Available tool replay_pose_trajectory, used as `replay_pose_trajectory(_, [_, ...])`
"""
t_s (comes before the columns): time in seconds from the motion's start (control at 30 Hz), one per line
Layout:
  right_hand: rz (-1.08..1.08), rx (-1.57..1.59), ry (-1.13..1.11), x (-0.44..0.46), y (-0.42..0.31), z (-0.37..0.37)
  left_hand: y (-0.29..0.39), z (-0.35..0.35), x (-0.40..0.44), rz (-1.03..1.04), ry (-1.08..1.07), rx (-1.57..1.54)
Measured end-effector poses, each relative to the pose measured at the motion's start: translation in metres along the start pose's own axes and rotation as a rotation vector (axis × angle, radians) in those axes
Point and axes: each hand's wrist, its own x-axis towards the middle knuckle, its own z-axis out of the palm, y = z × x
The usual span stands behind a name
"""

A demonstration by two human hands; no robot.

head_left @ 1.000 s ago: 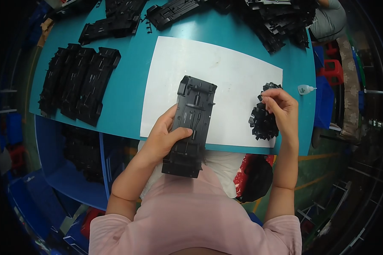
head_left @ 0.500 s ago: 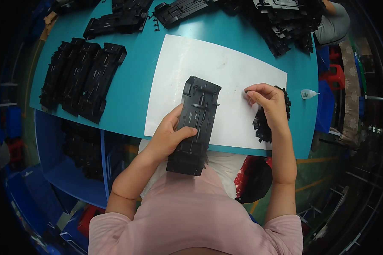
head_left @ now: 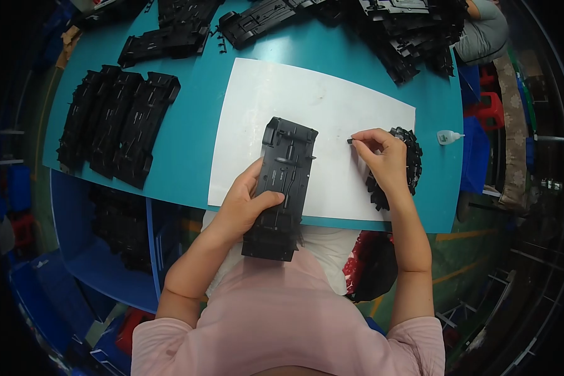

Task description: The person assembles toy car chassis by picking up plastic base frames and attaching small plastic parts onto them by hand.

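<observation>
My left hand (head_left: 244,203) grips a long black plastic chassis plate (head_left: 286,172) by its left edge, thumb on its face. The plate is tilted over the front edge of a white sheet (head_left: 263,78). Between thumb and fingertips, my right hand (head_left: 385,160) pinches a small black part (head_left: 350,141), too small to make out its kind. A heap of small black parts (head_left: 412,150) lies at the sheet's right edge, partly behind my right hand and wrist.
Several similar chassis plates (head_left: 147,128) lie in a row at the left of the teal table (head_left: 197,94). More black parts (head_left: 413,37) are piled at the back right. A small white bottle (head_left: 448,137) lies at the right edge. Another person (head_left: 485,37) is at the far right corner.
My right hand has shifted a little left, and the small black part now shows more clearly at its fingertips. The view has moved slightly. My left hand keeps its hold on the chassis plate.
</observation>
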Motion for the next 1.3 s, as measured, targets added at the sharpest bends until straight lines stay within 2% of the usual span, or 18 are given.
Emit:
replay_pose_trajectory(0.33, [-0.310,-0.200,0.097,-0.004,0.001,0.008,-0.004,-0.002,0.001,0.022,0.013,0.047])
replay_pose_trajectory(0.67, [-0.388,-0.236,0.146,-0.007,0.002,0.014,-0.007,-0.001,0.001,0.019,0.054,0.093])
replay_pose_trajectory(0.83, [-0.392,-0.248,0.165,-0.009,0.002,0.013,-0.013,-0.005,0.004,0.058,0.052,0.110])
replay_pose_trajectory(0.97, [-0.422,-0.125,0.210,-0.014,0.005,-0.004,-0.013,-0.003,0.002,0.031,0.099,0.099])
replay_pose_trajectory(1.1, [-0.359,-0.016,0.227,-0.023,0.008,-0.026,-0.012,-0.006,0.002,0.052,0.106,0.129])
replay_pose_trajectory(1.17, [-0.235,0.046,0.187,-0.030,0.006,-0.043,-0.017,-0.013,0.006,0.073,0.087,0.139])
replay_pose_trajectory(1.3, [-0.200,0.154,0.282,-0.022,0.029,-0.070,-0.016,-0.025,0.006,0.085,0.044,0.102])
